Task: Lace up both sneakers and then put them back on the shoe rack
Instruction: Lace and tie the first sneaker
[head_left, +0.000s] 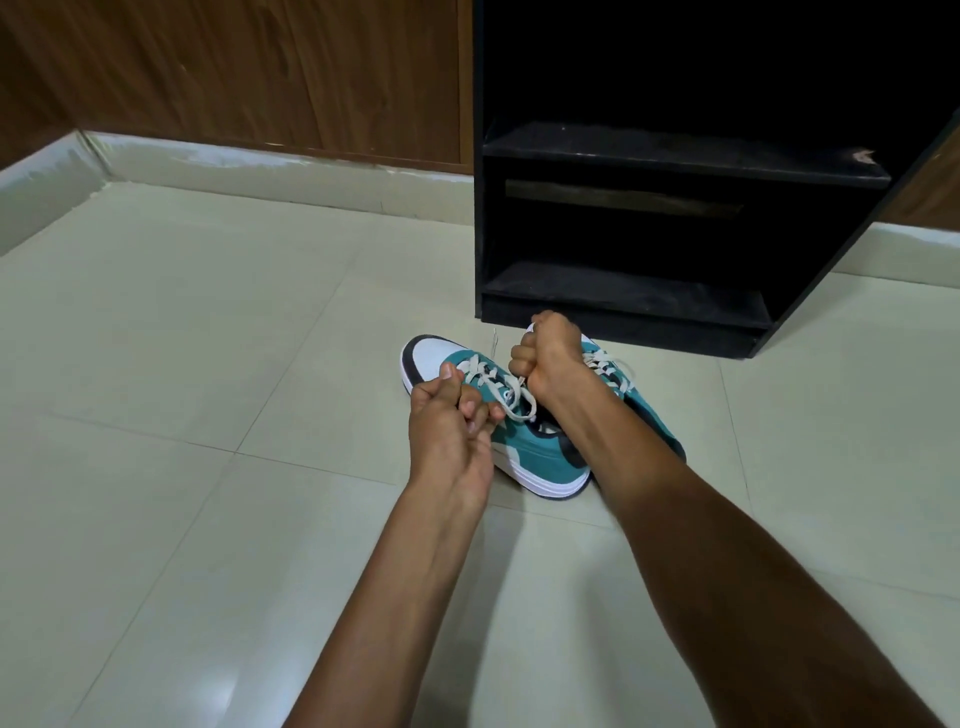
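Observation:
Two teal, white and black sneakers lie side by side on the tiled floor before the black shoe rack (675, 156). The left sneaker (540, 457) points its white toe away from me. Its cream lace (511, 395) runs between both my hands. My left hand (449, 415) pinches one end of it beside the eyelets. My right hand (550, 356) is a fist closed on the other end, above the shoe. The right sneaker (644, 405) is mostly hidden under my right forearm, with its laces showing.
The rack stands open with two dark shelves, right behind the sneakers. A wooden panelled wall (234, 73) with a pale skirting runs along the back. Glossy beige floor tiles (182, 364) spread to the left and toward me.

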